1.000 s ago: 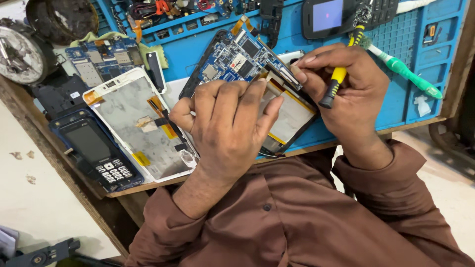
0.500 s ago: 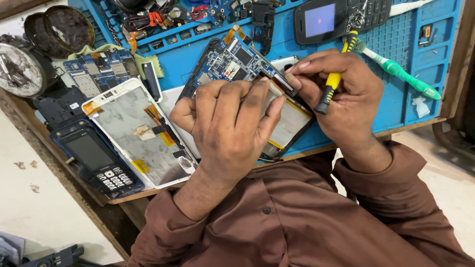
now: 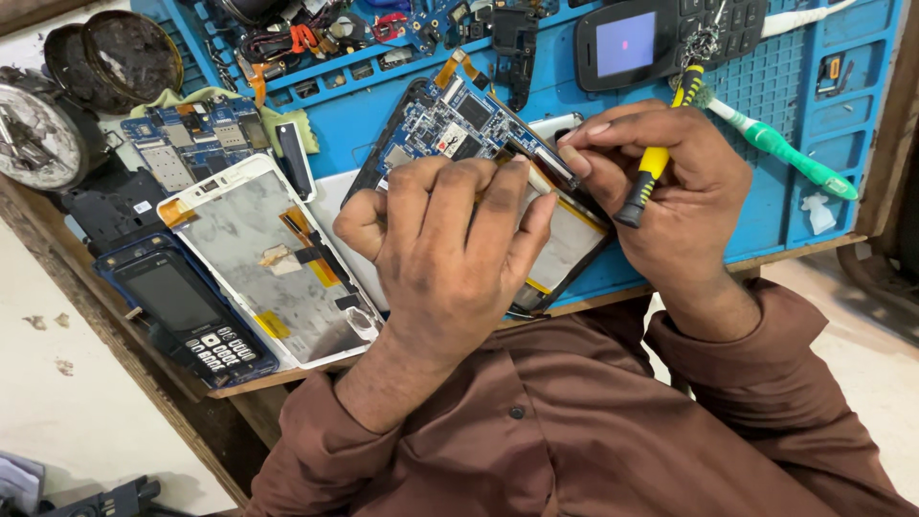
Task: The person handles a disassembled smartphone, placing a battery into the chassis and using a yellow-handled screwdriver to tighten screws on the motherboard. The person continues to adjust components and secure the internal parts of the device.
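An opened phone [image 3: 450,124] with a bare blue circuit board lies on the blue work mat [image 3: 766,211]. My left hand [image 3: 455,249] lies over its lower half, fingers pressing down on the pale battery [image 3: 565,249]. My right hand [image 3: 661,191] holds a yellow-and-black screwdriver [image 3: 656,163] in the palm. Its thumb and forefinger pinch at a dark part [image 3: 546,158] on the board's right edge. The screwdriver's tip is hidden behind the hand.
A detached white screen frame [image 3: 268,258] lies left of my hands, with a dark keypad phone [image 3: 182,316] beside it. A loose circuit board [image 3: 187,139], round tins [image 3: 115,62], a lit keypad phone [image 3: 661,38], a green toothbrush [image 3: 785,148] and small parts sit around.
The view has shifted slightly, and my right fingers have closed in on the part at the board's edge. My left hand stays pressed on the phone.
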